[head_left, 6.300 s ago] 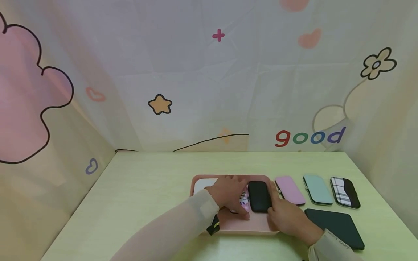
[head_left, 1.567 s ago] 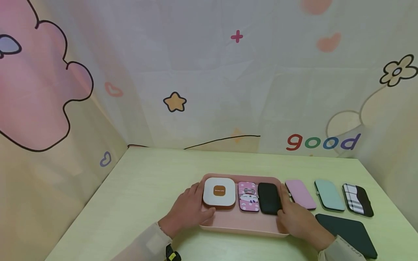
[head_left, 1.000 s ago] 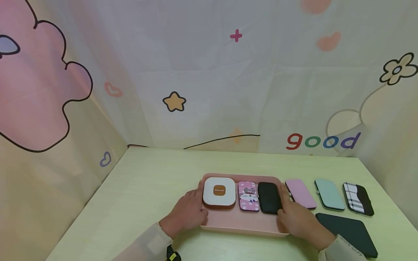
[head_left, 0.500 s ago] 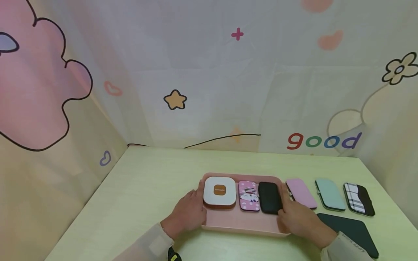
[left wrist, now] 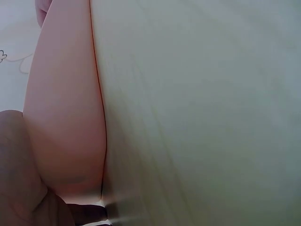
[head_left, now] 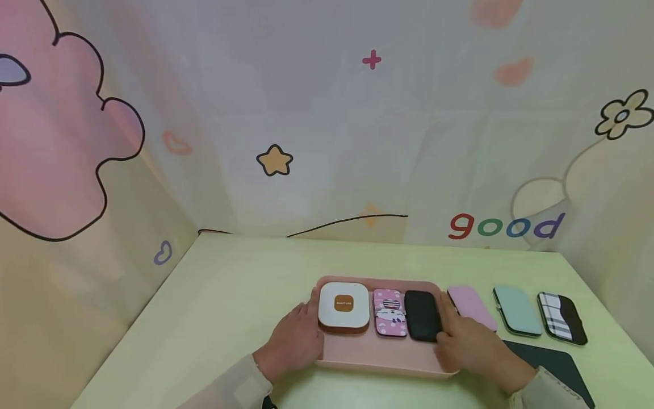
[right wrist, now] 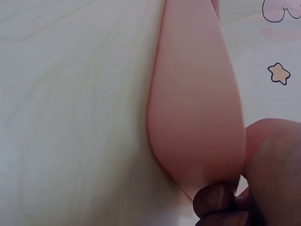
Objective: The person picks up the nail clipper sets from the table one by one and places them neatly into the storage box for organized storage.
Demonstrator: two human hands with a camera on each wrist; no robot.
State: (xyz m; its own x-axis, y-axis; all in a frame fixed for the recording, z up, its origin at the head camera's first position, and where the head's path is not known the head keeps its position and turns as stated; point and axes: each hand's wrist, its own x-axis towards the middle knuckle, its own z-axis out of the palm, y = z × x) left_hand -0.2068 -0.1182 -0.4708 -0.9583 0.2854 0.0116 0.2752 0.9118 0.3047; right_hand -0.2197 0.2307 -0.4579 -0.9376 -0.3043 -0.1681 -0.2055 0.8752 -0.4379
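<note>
A pink rectangular tray (head_left: 375,353) lies on the table, gripped at both ends. Along its back half sit a white square box (head_left: 327,309) with a brown manicure label, a pink patterned case (head_left: 390,328) and a black case (head_left: 423,318). My left hand (head_left: 296,341) holds the left end. My right hand (head_left: 472,346) holds the right end, close beside the black case. Fingertips (right wrist: 211,200) curl round the tray's corner in the right wrist view. The left wrist view shows the tray's outer wall (left wrist: 70,108) with fingers bent at its lower end.
Right of the tray lie a plain pink case (head_left: 470,307), a mint case (head_left: 517,311) and a plaid-and-black case (head_left: 562,318). A dark flat case (head_left: 557,366) lies partly behind my right forearm. A printed curtain (head_left: 317,136) borders the table's back edge.
My left hand has left the pink patterned case and moved to the tray's left end, uncovering the white box. Its thumb has since slid off the tray's inside. The right hand has stayed put.
</note>
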